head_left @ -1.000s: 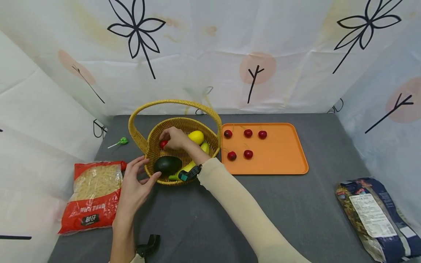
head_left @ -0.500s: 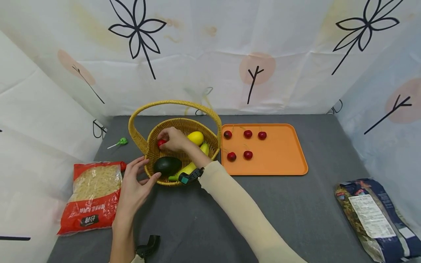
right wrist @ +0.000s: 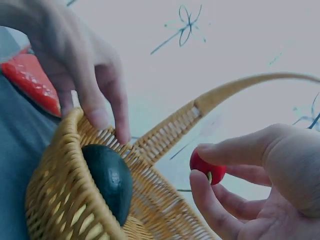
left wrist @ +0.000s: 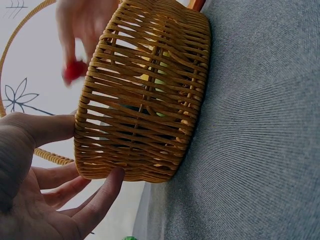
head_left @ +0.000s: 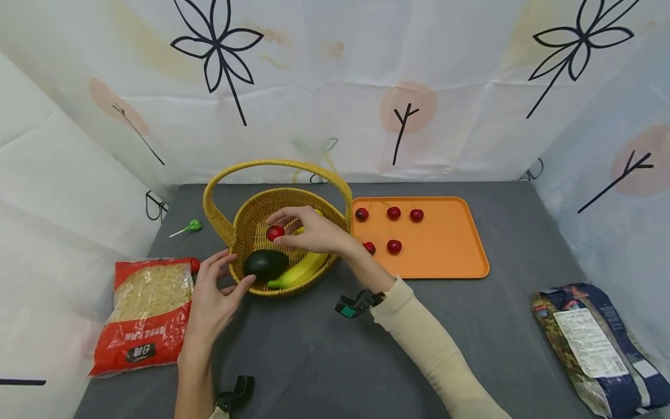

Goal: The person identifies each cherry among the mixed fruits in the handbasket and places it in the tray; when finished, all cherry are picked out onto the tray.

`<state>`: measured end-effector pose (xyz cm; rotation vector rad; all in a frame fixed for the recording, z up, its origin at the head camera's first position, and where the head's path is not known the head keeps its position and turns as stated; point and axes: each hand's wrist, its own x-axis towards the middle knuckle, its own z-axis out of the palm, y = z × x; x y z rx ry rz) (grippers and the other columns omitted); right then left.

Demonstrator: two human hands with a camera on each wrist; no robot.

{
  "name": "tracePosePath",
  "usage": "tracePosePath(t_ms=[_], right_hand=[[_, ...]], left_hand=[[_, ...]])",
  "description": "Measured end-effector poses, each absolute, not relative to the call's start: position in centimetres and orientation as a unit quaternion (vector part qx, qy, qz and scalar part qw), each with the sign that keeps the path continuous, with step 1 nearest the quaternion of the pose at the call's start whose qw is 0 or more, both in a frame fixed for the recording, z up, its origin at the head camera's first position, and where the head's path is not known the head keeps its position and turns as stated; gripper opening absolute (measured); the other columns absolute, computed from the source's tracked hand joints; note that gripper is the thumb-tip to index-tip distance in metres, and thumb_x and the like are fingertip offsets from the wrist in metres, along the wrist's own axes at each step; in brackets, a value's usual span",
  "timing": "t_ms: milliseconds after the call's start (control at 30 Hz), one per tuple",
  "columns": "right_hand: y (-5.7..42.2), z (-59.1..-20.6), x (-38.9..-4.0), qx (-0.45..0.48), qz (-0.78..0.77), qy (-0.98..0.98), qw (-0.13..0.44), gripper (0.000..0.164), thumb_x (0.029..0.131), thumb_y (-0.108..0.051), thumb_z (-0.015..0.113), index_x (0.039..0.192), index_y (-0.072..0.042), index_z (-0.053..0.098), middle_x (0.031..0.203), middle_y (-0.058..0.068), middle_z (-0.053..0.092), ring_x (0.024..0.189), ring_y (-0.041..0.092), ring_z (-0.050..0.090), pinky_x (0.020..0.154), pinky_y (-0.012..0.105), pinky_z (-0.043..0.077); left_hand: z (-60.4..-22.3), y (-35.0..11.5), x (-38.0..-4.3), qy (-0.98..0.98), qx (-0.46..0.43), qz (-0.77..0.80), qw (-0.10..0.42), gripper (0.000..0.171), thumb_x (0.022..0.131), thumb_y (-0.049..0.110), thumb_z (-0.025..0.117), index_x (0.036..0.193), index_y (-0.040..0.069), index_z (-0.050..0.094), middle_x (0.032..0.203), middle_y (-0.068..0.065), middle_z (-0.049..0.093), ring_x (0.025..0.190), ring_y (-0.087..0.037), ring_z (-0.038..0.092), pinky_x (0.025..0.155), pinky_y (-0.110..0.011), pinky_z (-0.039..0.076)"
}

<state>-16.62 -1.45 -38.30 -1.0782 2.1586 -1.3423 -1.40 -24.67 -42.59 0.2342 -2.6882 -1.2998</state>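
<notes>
In the head view, my right hand (head_left: 314,233) pinches a red cherry (head_left: 275,233) between thumb and fingers, over the yellow wicker basket (head_left: 250,224). A short green stem shows on that cherry in the right wrist view. With thumb and fingers spread along the near-left rim, my left hand (head_left: 217,291) holds the basket. Inside lie a dark green avocado (head_left: 266,265) and a banana (head_left: 300,272); a lemon behind them is mostly hidden by my right hand. To the basket's right, an orange tray (head_left: 439,244) carries several cherries (head_left: 394,247).
A red bag of pasta (head_left: 146,317) lies left of my left hand. Behind it is a green lollipop (head_left: 194,225). A navy packet (head_left: 597,343) with a white label lies at the far right. The basket's tall handle (head_left: 277,162) arches up behind my right hand.
My right hand has lifted the cherry from the basket's left inside and drawn it back to the right and nearer. The left hand stays at the rim.
</notes>
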Motion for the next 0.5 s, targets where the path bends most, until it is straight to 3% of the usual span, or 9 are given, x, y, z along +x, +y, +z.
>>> tracePosePath(t_ms=[133,267,500], right_hand=[[2.2,-37.6,-14.8,-0.411,-0.488,0.747,0.186,0.041,0.101,-0.011,0.075,0.141,-0.003,0.068,0.135,0.013,0.071,0.118,0.024,0.068,0.101,0.034,0.064],[6.4,-37.2,-12.8,-0.398,-0.520,0.729,0.201,0.039,0.100,-0.007,0.076,0.138,-0.005,0.067,0.137,0.012,0.067,0.111,0.026,0.067,0.081,0.034,0.068],[13.6,-37.0,-10.8,-0.345,-0.512,0.772,0.151,0.040,0.098,-0.008,0.080,0.135,-0.009,0.065,0.128,0.009,0.069,0.103,0.019,0.069,0.076,0.029,0.066]], left_hand=[[-42.6,-24.6,-1.4,-0.895,0.076,-0.433,0.076,0.061,0.099,0.023,0.082,0.150,0.000,0.057,0.164,-0.019,0.044,0.133,-0.043,0.061,0.099,-0.057,0.063],[-42.6,-24.5,-1.4,-0.894,0.073,-0.434,0.079,0.061,0.098,0.022,0.082,0.150,0.000,0.058,0.163,-0.019,0.044,0.133,-0.043,0.061,0.098,-0.057,0.063],[-42.6,-24.6,-1.3,-0.895,0.073,-0.432,0.082,0.060,0.098,0.022,0.082,0.150,0.000,0.058,0.163,-0.019,0.045,0.132,-0.043,0.061,0.097,-0.058,0.063]])
